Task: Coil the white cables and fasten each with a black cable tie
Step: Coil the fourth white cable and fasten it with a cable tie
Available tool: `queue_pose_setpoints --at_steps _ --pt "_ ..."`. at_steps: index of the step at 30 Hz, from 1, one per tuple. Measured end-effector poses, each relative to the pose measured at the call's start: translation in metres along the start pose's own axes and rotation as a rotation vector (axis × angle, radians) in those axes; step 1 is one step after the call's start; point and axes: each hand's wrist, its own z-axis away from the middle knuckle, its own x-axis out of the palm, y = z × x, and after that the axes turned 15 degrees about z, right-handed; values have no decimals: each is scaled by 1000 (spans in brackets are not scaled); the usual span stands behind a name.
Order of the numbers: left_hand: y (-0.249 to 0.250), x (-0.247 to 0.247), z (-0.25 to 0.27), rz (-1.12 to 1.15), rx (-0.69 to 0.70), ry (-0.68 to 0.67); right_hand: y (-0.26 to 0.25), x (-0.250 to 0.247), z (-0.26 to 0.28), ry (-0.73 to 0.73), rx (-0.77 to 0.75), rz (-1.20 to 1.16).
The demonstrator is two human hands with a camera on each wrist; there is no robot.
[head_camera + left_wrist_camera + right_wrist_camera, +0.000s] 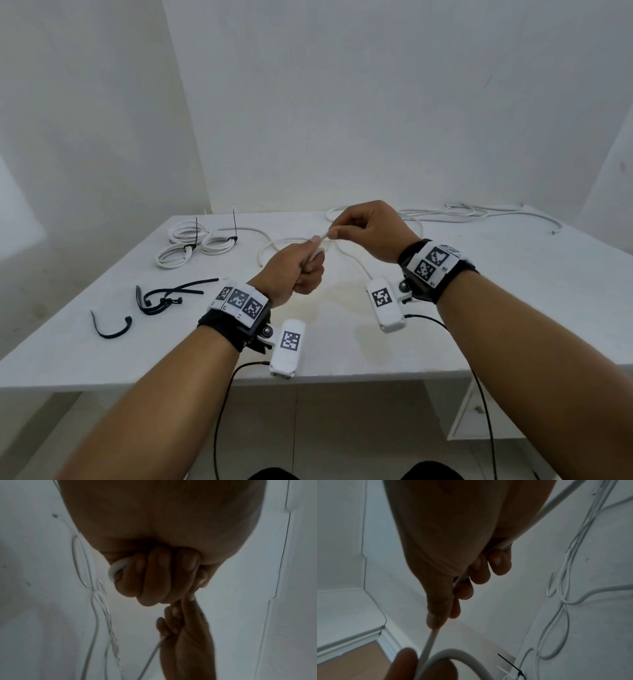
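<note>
White table [445, 325]: white cable [322, 237] pinched between left hand [294, 270], right hand [370, 233].

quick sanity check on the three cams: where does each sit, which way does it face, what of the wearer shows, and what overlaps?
Head: on the head, facing forward and down at the white table; shows both forearms, left hand, right hand, coiled cables, black cable ties.
Left wrist: under the left wrist, looking along the palm; curled fingers grip the white cable.
Right wrist: under the right wrist, looking along the thumb pinching the same cable.
Shared: both wrist views and the head view show both hands on one cable.
</note>
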Motion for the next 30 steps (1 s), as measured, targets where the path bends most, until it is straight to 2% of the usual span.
queue_pose_setpoints --at_steps 5,8,13,15,19,22,24,27,30 --pt "16 14 8 133 91 -77 9 6 0 17 70 -134" --pt "29 19 13 202 144 -125 16 14 6 5 90 -125" --pt "48 23 13 253 262 -170 38 22 7 183 197 -132" --pt "52 23 10 227 304 -125 34 31 10 142 179 -62" --pt "54 19 -7 124 374 40 6 54 21 -93 73 67" --pt "48 9 -16 1 381 222 -6 57 24 -141 45 79" --pt "42 5 -17 -65 368 297 -12 55 25 -171 28 94" --pt "35 4 -18 -228 334 341 -20 54 23 -221 -9 167" --pt "30 3 -14 -558 270 346 -24 50 21 -254 -96 293"
